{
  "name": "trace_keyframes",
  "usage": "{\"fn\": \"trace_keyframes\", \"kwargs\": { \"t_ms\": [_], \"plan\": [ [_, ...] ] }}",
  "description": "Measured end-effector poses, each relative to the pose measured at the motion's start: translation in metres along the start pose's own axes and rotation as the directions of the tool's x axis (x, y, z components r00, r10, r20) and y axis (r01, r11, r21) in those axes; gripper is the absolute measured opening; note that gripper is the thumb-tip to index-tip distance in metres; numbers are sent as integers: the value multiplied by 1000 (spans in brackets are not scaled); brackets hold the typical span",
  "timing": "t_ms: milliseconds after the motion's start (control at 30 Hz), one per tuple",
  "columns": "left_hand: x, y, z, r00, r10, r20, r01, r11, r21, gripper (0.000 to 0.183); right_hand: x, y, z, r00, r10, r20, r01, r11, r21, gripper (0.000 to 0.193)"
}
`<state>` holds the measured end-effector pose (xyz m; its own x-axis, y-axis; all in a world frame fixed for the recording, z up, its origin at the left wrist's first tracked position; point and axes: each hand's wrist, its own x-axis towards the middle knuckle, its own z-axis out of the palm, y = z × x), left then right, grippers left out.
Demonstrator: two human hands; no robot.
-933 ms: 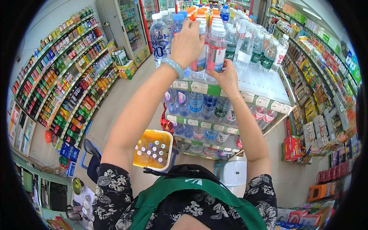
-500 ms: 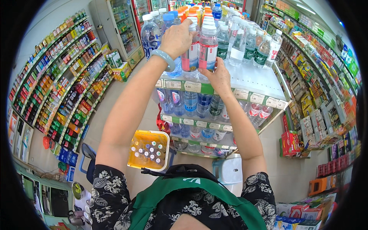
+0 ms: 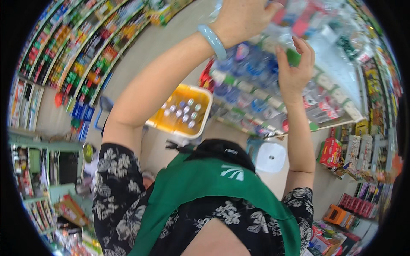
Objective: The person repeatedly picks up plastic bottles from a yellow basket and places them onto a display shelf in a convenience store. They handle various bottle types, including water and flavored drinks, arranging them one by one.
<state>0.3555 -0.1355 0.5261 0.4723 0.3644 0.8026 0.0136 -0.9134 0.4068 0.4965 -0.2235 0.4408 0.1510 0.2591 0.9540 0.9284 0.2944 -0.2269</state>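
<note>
My left hand (image 3: 243,21), with a pale blue bangle (image 3: 212,41) on the wrist, reaches to the top edge of the view. Its fingers are partly cut off and smeared, beside blurred bottles with pink labels (image 3: 302,26) on the shelf top. Whether it touches one cannot be made out. My right hand (image 3: 297,70) is raised in front of the shelf's front edge, thumb and fingers apart, with nothing between them. Below the hands, blue-tinted water bottles (image 3: 254,68) fill the shelf's lower tiers.
A yellow basket (image 3: 198,91) of white-capped bottles stands on the floor left of the display shelf (image 3: 341,100). A white-topped stool (image 3: 270,157) is close to my body. Stocked shelves line the left, and a red carton (image 3: 331,153) stands at the right.
The view has swung, so the bottle shelf now lies up and to the right, tilted. My right hand has come off the pink-labelled bottle, its fingers now spread.
</note>
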Motion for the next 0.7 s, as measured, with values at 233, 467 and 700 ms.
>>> {"fn": "trace_keyframes", "kwargs": {
  "t_ms": [233, 467, 700],
  "plan": [
    [-176, -131, -35, 860, -295, 416, 294, 953, 69, 19, -109, -51, 97, 782, 75, 619, -286, 925, 249, 18],
    [-357, -235, -48, 504, -685, 526, 689, 686, 233, 16, -251, -80, 219, 365, -8, 931, -377, 913, 156, 24],
    [-493, -300, -43, 360, -884, 298, 889, 422, 178, 26, -391, -113, 325, 109, 18, 994, -334, 942, 20, 28]
  ]
}}
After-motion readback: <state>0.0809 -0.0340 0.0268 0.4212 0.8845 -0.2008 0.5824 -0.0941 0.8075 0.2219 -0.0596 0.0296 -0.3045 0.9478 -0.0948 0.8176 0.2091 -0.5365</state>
